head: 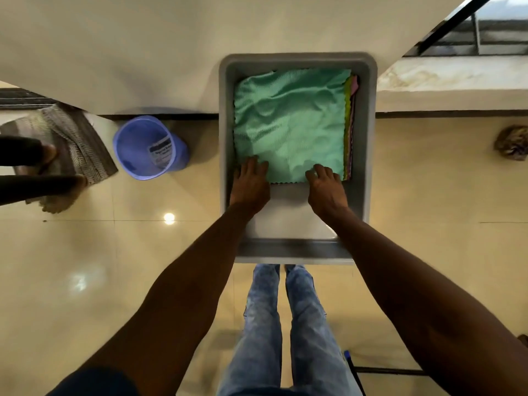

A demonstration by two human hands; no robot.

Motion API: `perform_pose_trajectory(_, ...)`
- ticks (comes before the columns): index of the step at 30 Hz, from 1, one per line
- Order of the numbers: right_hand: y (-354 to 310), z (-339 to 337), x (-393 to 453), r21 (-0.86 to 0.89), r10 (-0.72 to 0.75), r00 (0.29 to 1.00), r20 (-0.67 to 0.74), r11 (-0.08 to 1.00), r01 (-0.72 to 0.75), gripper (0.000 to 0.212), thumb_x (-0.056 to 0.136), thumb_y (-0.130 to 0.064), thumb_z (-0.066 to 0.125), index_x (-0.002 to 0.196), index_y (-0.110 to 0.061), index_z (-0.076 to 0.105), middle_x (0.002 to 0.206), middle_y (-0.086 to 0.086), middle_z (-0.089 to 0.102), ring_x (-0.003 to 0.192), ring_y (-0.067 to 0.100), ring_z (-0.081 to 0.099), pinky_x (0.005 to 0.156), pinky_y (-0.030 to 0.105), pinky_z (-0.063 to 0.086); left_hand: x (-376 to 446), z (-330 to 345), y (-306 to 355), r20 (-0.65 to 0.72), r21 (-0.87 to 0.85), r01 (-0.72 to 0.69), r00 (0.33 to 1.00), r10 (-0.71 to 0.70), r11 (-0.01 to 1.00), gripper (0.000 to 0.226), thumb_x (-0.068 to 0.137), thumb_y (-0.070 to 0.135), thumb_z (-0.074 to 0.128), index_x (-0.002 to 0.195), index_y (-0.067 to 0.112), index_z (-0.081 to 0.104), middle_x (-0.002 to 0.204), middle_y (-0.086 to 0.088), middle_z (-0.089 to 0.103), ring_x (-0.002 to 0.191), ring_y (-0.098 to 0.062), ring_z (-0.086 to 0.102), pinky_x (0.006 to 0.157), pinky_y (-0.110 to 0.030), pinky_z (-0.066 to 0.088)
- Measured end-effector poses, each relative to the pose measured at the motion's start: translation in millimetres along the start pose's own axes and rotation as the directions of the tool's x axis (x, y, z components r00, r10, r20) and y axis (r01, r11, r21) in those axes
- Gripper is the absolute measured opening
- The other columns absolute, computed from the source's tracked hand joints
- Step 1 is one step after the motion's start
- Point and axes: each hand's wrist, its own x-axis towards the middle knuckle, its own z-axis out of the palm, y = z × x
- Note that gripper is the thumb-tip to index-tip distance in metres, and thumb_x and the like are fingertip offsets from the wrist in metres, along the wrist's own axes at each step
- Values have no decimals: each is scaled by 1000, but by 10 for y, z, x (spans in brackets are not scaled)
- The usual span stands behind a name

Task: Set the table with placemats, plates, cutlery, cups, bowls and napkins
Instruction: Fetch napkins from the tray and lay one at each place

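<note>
A grey bin (368, 132) stands ahead of the person, its far end against a white wall (114, 52). Inside it lies a stack of cloths with a green cloth (288, 124) on top, spread flat but rumpled, filling the far part of the bin. At the stack's right edge thin strips of yellow and pink cloths (352, 110) show beneath it. The near part of the bin floor is bare.

Both hands reach into the bin at the near edge of the green cloth. The left hand (250, 182) lies on the cloth's near left corner, fingers curled downward onto the fabric, the fingertips over the edge; whether they pinch it or only press on it cannot be told. The right hand (325, 187) sits at the near right corner, fingers bent, their tips touching the scalloped edge; here too an actual grip is not clear. The cloth's near edge runs between the two hands.

To the left of the bin a blue bucket (148, 147) stands on the tiled floor (85, 252). Farther left lies a patterned mat (74, 138), with another person's feet (51, 155) on it. The wearer's jeans (285, 324) show below the bin.
</note>
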Motion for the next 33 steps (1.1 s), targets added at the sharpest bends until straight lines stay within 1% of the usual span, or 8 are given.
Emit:
perform_pose_trajectory(2,17,11,34,-30,-15,1000,9,999,15,38,85,4,49,121,0,58,134,23,49,120,41,47,97,49,41,-11,48,-23,44,78,-129,991,126,989,52,91,18,54,141,9,43,152,-18,32,143,-37,23,115,-53,20)
perform_pose_trajectory(11,181,10,168,-19,-82,996,-28,996,82,25,80,10,53,102,5,65,114,25,59,106,43,55,90,48,44,76,97,12,9,86,-97,995,97,992,39,93,13,51,132,9,54,142,-17,42,135,-37,34,112,-53,26)
perform_pose_trajectory(15,220,-114,183,88,-8,998,-56,996,13,24,83,6,49,99,-5,63,94,18,67,85,35,60,76,37,41,40,80,-55,-31,95,-102,994,106,990,23,94,19,54,109,6,67,130,-18,53,126,-39,44,103,-51,34)
perform_pose_trajectory(19,133,-298,116,258,14,983,-183,966,34,15,90,-1,41,100,-5,52,83,18,63,69,31,53,64,33,28,-26,-80,31,-116,-3,-46,992,45,999,28,88,12,59,115,7,63,127,-16,55,124,-37,46,102,-49,35)
perform_pose_trajectory(26,-136,-984,-46,417,118,943,-310,908,23,25,85,7,35,104,-4,46,92,13,54,76,23,44,61,34,30,-182,-692,357,-368,-301,72,911,-186,951,38,82,7,37,110,3,62,109,-23,65,99,-44,60,89,-47,45)
perform_pose_trajectory(28,-171,-1213,-145,442,85,941,-329,894,74,12,95,-5,40,104,-3,48,98,17,57,81,31,52,61,35,33,-295,-935,430,-402,-339,108,882,-248,934,39,84,6,40,116,5,62,111,-23,67,99,-43,61,91,-44,43)
perform_pose_trajectory(30,-187,-1451,-219,474,63,952,-300,876,92,20,97,-18,53,108,-1,54,108,20,58,93,36,56,68,39,43,-401,-1190,491,-424,-392,154,845,-326,907,34,90,5,46,120,8,61,113,-19,67,103,-41,60,93,-41,43)
perform_pose_trajectory(33,-200,-1871,-468,381,-23,957,-289,914,137,17,89,-6,60,104,1,65,106,21,58,96,39,59,76,41,46,-720,-1648,590,-470,-474,134,797,-379,870,27,94,15,48,116,14,63,111,-11,68,104,-32,62,91,-39,48)
